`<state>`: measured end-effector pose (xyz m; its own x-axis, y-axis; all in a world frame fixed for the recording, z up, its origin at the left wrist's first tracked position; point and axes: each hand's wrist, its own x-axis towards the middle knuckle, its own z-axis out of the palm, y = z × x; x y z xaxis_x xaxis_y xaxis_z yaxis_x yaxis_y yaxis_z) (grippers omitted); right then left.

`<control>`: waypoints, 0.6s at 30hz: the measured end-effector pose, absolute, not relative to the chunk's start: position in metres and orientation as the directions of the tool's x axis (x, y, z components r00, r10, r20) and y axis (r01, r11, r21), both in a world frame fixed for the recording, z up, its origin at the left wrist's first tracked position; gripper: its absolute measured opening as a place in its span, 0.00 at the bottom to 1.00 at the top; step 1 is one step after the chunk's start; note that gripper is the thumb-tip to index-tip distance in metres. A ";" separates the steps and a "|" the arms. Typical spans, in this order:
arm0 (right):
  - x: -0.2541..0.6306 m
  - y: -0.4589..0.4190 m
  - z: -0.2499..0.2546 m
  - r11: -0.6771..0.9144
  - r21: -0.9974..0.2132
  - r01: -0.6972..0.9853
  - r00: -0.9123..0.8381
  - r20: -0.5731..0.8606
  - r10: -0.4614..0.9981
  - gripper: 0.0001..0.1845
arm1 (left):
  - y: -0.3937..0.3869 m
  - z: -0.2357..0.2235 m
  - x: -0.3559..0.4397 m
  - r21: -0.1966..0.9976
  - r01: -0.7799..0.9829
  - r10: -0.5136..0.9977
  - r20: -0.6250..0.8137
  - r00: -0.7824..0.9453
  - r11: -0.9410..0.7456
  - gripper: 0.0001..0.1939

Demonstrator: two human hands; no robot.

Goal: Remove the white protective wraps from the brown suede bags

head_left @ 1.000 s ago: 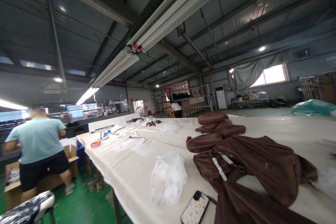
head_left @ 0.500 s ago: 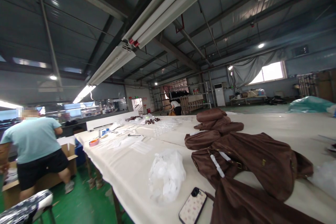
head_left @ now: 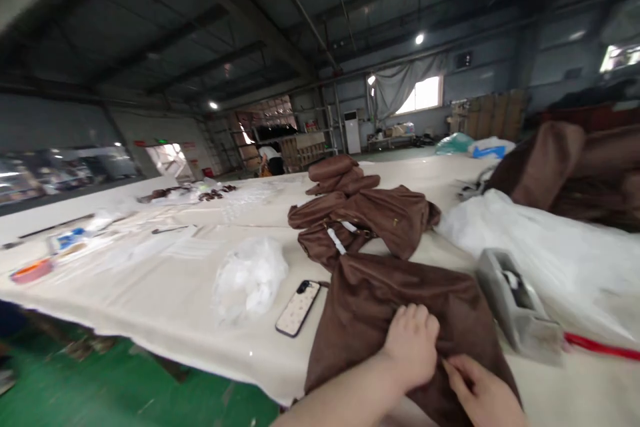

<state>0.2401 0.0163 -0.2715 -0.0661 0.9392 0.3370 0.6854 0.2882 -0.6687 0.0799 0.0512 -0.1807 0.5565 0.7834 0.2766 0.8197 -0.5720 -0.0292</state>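
Observation:
A large brown bag (head_left: 370, 307) lies on the near part of the table, under both of my hands. My left hand (head_left: 413, 340) rests on its middle with the fingers curled into the soft material. Close beside it, my right hand (head_left: 483, 390) has thumb and forefinger pinched together at the bag's surface; the exact spot they grip is too small to make out. Just beyond lies another brown bag (head_left: 395, 217) with white-wrapped straps, and smaller brown pieces are stacked behind it.
A patterned phone (head_left: 299, 309) and a crumpled clear plastic bag (head_left: 251, 278) lie left of the brown bag. To the right stand a grey tape dispenser (head_left: 517, 307) and white plastic sheeting (head_left: 555, 253). Orange tape (head_left: 31, 271) sits near the table's left edge. A person (head_left: 271, 159) is far back.
My view has swung right and down. Both hands have come into view on the near brown bag, and the tape dispenser now shows. The co-worker in the light blue shirt has left the view.

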 end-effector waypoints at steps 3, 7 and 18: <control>0.233 0.005 -0.260 0.250 -0.670 0.699 0.004 0.353 0.935 0.15 | 0.051 -0.160 0.046 0.118 0.734 0.729 0.299 0.616 -0.669 0.37; 0.222 -0.004 -0.254 0.381 -0.504 0.775 -0.010 0.593 0.805 0.11 | 0.060 -0.162 -0.002 0.188 0.830 0.835 0.300 0.460 -0.525 0.58; 0.215 0.019 -0.228 0.556 0.232 0.798 -0.582 0.533 0.614 0.15 | 0.067 -0.186 -0.014 0.225 0.830 0.849 0.285 0.445 -0.510 0.59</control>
